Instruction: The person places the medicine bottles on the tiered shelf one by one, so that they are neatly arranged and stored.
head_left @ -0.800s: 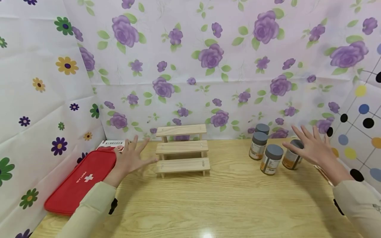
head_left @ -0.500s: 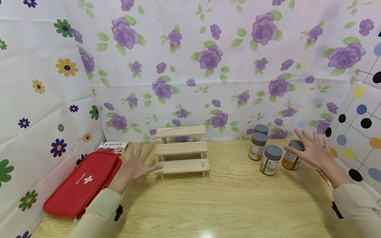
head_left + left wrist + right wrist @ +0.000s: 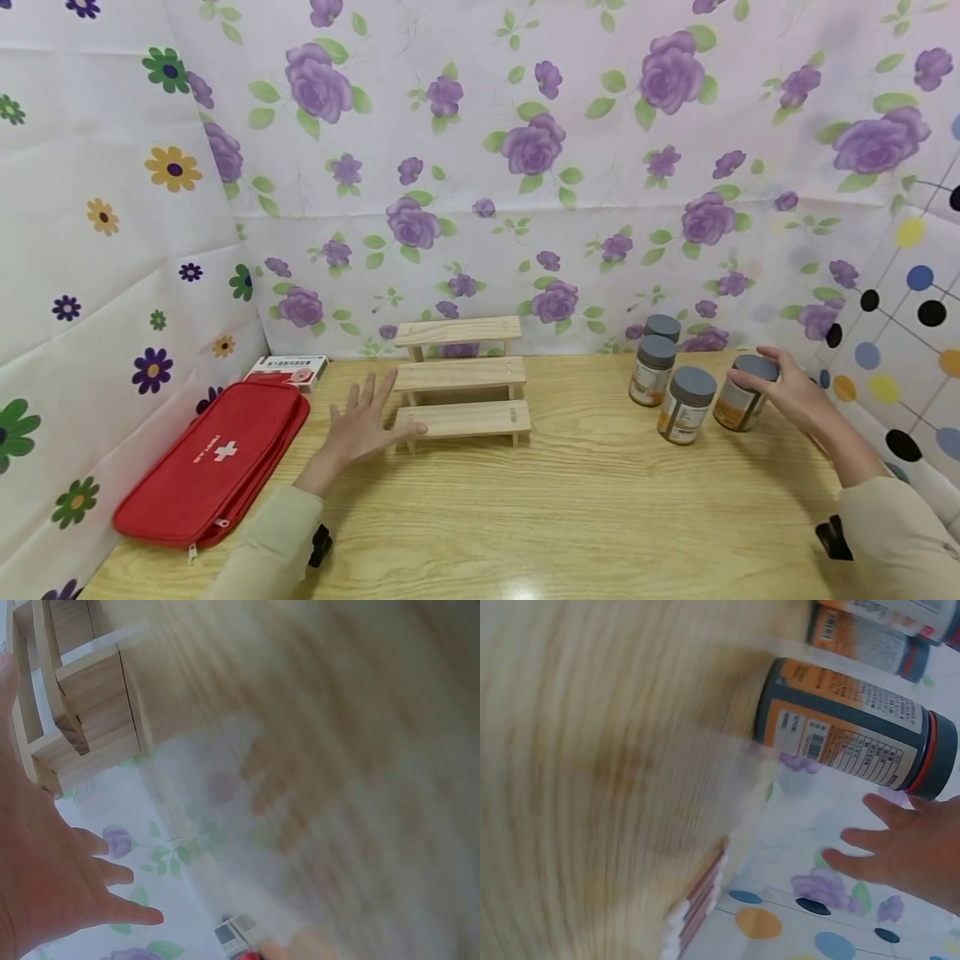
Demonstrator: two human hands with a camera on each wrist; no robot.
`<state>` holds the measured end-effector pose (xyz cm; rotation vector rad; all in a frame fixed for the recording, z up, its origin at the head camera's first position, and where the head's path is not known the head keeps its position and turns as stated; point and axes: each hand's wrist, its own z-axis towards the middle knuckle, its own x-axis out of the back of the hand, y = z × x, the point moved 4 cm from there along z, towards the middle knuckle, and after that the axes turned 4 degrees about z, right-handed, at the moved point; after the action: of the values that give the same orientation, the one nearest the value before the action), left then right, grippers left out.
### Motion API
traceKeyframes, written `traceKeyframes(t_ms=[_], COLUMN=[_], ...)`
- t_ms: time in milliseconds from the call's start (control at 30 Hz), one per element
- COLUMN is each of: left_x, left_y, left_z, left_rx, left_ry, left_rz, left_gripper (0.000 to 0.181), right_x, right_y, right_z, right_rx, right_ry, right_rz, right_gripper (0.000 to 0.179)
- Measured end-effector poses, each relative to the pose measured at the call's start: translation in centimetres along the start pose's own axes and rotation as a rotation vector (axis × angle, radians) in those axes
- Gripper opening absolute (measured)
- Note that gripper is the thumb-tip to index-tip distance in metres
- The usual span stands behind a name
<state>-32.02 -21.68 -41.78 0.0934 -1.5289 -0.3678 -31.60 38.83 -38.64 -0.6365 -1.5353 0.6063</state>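
Over the table's right side my right hand reaches around the grey lid of the rightmost jar, thumb at its left and fingers behind. In the right wrist view, the fingers extend apart beside the lid of that upright jar, which has an orange and white label. My left hand hovers with spread fingers at the left end of the three-step wooden stand. The left wrist view shows that hand holding nothing, below the stand in the picture.
More grey-lidded jars stand left of the right hand. A red first aid pouch lies at the left, before a white and red box. White-tipped brown sticks lie by the right wall. Patterned cloth encloses the table.
My left hand has moved right, away from the red pouch, towards the stand. The right hand has lowered to the rightmost jar's lid, its fingers bending in. The jars stay put.
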Motion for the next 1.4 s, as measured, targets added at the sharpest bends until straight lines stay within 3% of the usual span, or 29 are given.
traceKeyframes(t_ms=[100,300,400,633,833,1000,1167,1400], left_x=[-0.3,-1.0,-1.0,-1.4,-2.6,-3.6,-3.9,-4.1], left_y=[0.2,0.6,0.6,0.7,0.2,0.1,0.1,-0.3], left_z=[0.2,0.7,0.7,1.1,1.7,1.9,1.9,1.7], left_rx=[-0.003,-0.084,-0.12,-0.19,-0.171,-0.173,-0.177,-0.168], left_ry=[-0.03,-0.171,-0.181,-0.136,-0.11,-0.125,-0.126,-0.156], left_rz=[-0.055,-0.505,-0.609,-0.736,-0.867,-0.962,-0.983,-0.942], left_gripper=[0.112,0.119,0.123,0.121,0.116,0.115,0.114,0.116], right_x=[0.1,-0.1,-0.3,-0.4,-0.7,-0.6,-0.4,-0.4], right_y=[0.1,0.5,0.7,1.5,2.3,2.7,2.8,2.8], right_z=[-0.3,-0.1,-0.1,0.0,0.0,-0.2,-0.1,0.1], right_rx=[-0.026,-0.022,0.007,0.009,0.0,0.026,0.044,0.051], right_ry=[-0.041,-0.036,-0.027,-0.048,-0.078,-0.058,-0.051,-0.039], right_rz=[0.091,0.126,0.14,0.237,0.373,0.37,0.323,0.31], right_gripper=[0.099,0.1,0.097,0.093,0.087,0.074,0.068,0.069])
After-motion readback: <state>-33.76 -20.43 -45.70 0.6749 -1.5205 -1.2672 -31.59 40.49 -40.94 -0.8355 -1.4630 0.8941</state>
